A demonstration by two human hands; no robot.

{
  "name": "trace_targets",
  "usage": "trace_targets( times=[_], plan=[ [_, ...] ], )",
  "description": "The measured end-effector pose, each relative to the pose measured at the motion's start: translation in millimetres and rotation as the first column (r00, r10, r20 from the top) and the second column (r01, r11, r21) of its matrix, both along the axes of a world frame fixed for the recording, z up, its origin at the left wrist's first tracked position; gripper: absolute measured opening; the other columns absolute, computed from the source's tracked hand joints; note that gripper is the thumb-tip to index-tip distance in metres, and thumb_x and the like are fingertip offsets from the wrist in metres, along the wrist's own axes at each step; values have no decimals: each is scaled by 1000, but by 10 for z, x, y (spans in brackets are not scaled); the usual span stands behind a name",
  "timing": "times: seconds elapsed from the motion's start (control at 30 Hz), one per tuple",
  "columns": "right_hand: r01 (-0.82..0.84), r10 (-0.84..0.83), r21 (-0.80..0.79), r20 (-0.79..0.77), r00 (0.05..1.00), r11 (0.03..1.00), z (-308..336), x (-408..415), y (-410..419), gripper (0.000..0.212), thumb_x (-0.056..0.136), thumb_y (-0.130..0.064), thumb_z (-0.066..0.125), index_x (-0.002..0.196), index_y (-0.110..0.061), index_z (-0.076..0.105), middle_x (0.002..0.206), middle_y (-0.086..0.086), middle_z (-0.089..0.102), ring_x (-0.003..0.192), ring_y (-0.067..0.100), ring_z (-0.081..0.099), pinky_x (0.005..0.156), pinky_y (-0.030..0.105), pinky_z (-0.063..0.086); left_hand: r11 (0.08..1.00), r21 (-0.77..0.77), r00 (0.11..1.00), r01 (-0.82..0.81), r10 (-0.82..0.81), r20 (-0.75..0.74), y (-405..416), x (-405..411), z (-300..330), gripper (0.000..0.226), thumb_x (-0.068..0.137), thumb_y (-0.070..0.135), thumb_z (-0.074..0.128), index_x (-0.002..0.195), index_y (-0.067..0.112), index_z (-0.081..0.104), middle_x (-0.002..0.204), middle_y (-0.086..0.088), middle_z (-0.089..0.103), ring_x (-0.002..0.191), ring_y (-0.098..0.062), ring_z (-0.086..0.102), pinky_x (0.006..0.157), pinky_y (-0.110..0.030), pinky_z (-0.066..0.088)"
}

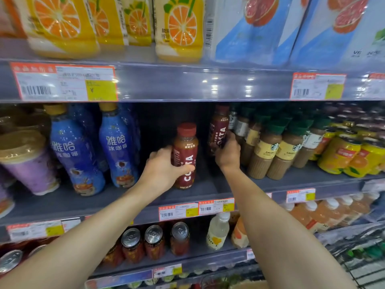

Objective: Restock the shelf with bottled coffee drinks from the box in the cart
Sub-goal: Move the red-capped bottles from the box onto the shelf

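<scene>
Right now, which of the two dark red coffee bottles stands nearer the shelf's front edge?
The bottle in the left hand, the left coffee bottle. The right coffee bottle, gripped by the right hand, sits deeper, beside the green-capped bottles.

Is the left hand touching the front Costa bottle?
Touching. The head view shows the left hand with thumb and fingers wrapped round the front Costa bottle.

— What sort of place is shown?
— A shop's drinks aisle: tiered grey shelves point(208, 192) are stocked with rows of bottled coffee point(268, 151), juice cartons point(250, 28) and cans point(154, 240).
— How is that confirmed?
— Barcoded price tags point(62, 83) are clipped along every shelf edge, and a wire cart point(362, 265) is seen at lower right.
</scene>
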State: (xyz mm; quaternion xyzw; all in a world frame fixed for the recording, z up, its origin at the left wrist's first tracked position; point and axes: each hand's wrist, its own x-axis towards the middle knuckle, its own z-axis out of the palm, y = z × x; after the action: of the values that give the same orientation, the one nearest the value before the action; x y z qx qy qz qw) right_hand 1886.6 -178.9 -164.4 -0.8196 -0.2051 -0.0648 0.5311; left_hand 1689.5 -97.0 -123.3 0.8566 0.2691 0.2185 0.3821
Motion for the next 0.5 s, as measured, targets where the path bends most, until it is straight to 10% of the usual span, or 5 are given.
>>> trace_targets(
  times=[0.5],
  plan=[
    [-1, -2, -27, -109, 994, 1000, -59, 12, -45, 63, 78, -27, 79, 131, -9, 49, 128, 11, 62, 120, 30, 58, 99, 38, 48, 1000, -14, 1000, 10, -10, 5, -25, 7, 25, 58, 71, 38, 81, 121, 20, 59, 117, -1, 66, 108, -18, 62, 94, -39, 51]
  ],
)
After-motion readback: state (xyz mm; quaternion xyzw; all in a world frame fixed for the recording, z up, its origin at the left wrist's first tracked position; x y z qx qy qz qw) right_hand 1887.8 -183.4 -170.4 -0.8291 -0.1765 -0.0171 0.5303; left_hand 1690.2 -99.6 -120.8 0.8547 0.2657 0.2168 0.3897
